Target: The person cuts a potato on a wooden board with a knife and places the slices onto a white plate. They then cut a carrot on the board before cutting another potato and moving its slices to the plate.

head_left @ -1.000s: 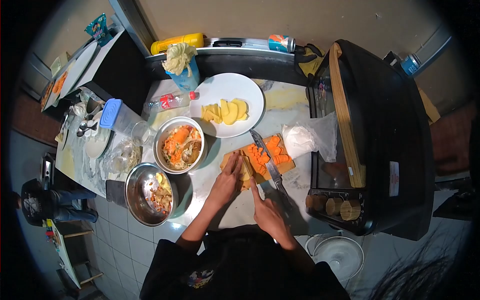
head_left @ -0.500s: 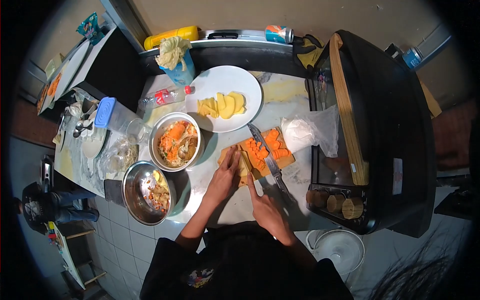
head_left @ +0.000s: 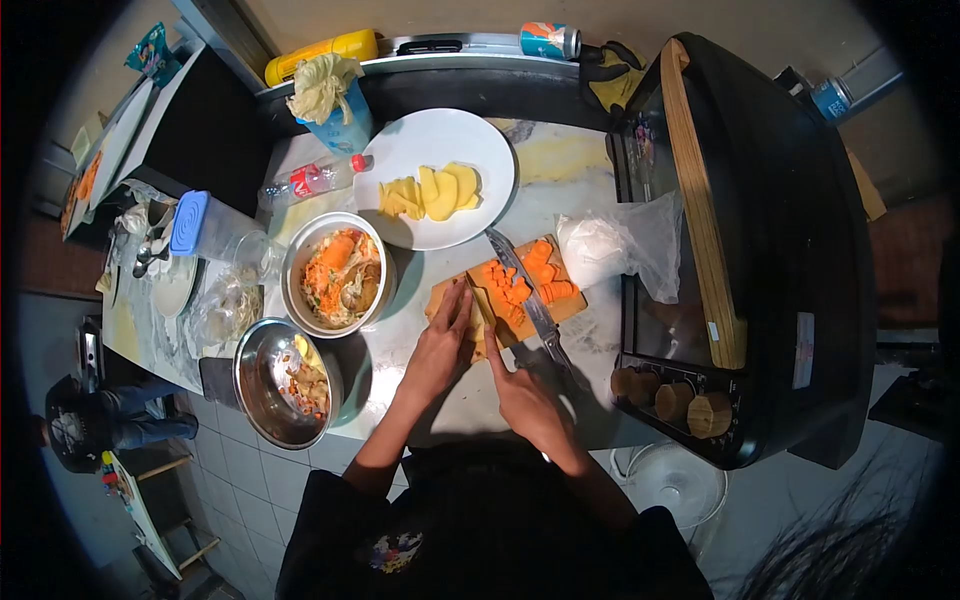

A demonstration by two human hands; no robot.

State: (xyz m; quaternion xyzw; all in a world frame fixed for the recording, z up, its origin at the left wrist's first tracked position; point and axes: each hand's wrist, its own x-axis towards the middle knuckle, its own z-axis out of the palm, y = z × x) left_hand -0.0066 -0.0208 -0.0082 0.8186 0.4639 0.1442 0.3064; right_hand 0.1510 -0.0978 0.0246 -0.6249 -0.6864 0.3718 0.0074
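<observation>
On the wooden cutting board (head_left: pixel 505 325), my left hand (head_left: pixel 437 350) presses its fingers on pale yellow slices (head_left: pixel 478 315). Just to the right, my right hand (head_left: pixel 522 398) is closed round a small knife, its index finger stretched along the blade; the handle is mostly hidden in the palm. Chopped orange carrot (head_left: pixel 508 284) lies on the board. A large dark-bladed knife (head_left: pixel 527 291) rests across the board's right part. Behind the board, a white plate (head_left: pixel 440 130) holds more yellow slices (head_left: pixel 443 190).
Left of the board stand a white pot (head_left: pixel 292 290) of shredded food and a steel bowl (head_left: pixel 255 395) of peelings. A bag of white powder (head_left: pixel 595 250) lies beside the black oven (head_left: pixel 790 260). A person (head_left: pixel 100 420) stands far left.
The whole view has shifted slightly, moving the counter items up and left. Both hands remain at the yellow slices on the board, with little change in their grip.
</observation>
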